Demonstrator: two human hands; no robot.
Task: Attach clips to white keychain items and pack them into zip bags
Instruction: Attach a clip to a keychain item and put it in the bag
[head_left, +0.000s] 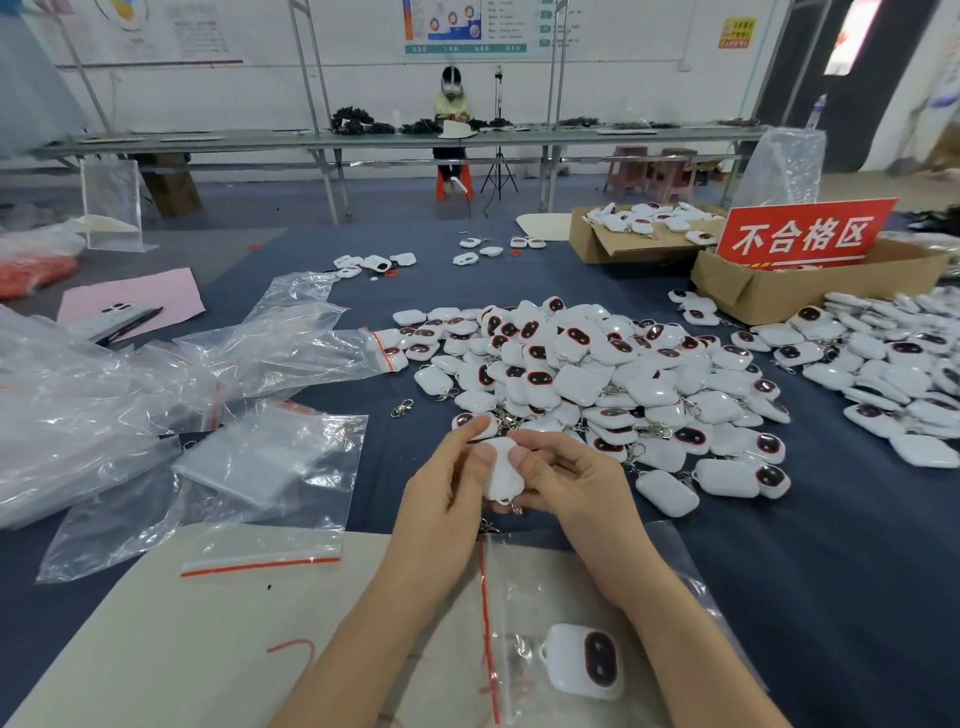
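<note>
both hands front centre, just short of the pile's near edge. left hand (447, 488) and right hand (566, 478) grip one white keychain item (501, 470) between them, fingers (467, 434) curled round it, both thumbs pressed on its upper face. item is held up over the table (831, 571), plain side toward the camera: smooth glossy white shell, rounded-square, no dark face showing. small bit of metal hardware (511, 506) hangs at its lower end, partly hidden by the right hand; cannot tell whether it is a full clip.

zip bag (522, 587) lies flat under the forearms, partly on a beige sheet (182, 623). clear plastic, red zip strip running near-vertical. one packed item (582, 660) inside, face up: white shell, dark oval window with red rim, two pale spots in it, loop at its left end.

main pile (597, 374) of the same items sits just beyond the hands on the dark blue table, mixed face up and face down, several with silver clips attached. one loose clip (401, 408) lies alone left of the pile. second heap (893, 374) at far right. empty zip bags (270, 457) scattered on the left, clear with red strips. cardboard box (779, 291) behind the heaps carries a red sign (805, 234) with white characters.
</note>
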